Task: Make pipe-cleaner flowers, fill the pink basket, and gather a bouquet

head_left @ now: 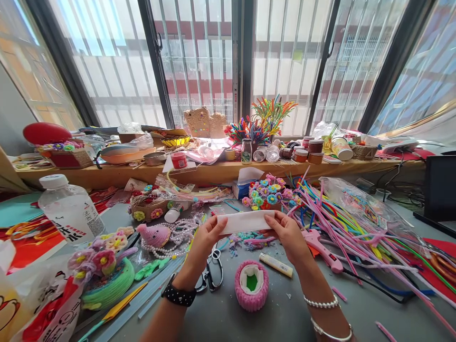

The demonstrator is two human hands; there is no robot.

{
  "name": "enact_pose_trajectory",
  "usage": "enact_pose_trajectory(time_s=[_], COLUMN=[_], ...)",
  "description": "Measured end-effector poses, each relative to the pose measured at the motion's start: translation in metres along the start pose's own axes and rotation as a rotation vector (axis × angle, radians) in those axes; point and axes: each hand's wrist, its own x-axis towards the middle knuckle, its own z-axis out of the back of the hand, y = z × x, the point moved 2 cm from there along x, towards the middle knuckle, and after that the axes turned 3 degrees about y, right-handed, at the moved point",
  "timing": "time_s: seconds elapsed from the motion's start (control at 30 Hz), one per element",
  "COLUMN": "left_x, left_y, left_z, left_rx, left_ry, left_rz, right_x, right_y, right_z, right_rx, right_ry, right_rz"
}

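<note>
A folded white strip, perhaps tissue [247,222], is stretched level between my two hands above the table. My left hand [210,237] pinches one end, my right hand [288,235] the other, thumbs on the near side. Below it stands a round pink fuzzy pot [251,301], lined with white material and green at the bottom. A pale yellow tube, possibly glue [276,265], lies to the pot's right. Black-handled scissors [213,275] rest by my left wrist, partly hidden by it. A pink hot glue gun [326,251] lies beyond my right wrist.
Many pipe cleaners [342,213] spread over the right side. A tissue box [243,187] and a bunch of fuzzy flowers [267,192] stand behind my hands. At left are a large bottle [71,209], a green flower pot [110,287] and bead strings [185,235]. A laptop [440,190] sits far right.
</note>
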Motion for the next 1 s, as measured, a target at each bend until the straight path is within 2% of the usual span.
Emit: enact_pose_trajectory(time_s=[0.23,0.47,0.67,1.0], left_x=[0.004,0.007,0.002,-0.001], left_y=[0.002,0.001,-0.001,-0.004], left_z=[0.011,0.016,0.013,0.009], left_rx=[0.215,0.156,0.133,0.071], left_ry=[-0.1,-0.044,-0.08,-0.09], left_rz=[-0.093,-0.137,-0.211,-0.16], right_x=[-0.001,0.0,0.001,-0.001], right_y=[0.001,0.0,0.0,0.0], right_z=[0.003,0.005,0.004,0.004], right_rx=[-0.021,-0.024,-0.001,0.003], right_ry=[0.055,-0.012,-0.053,-0.063], right_rz=[-0.021,0.008,0.044,0.076])
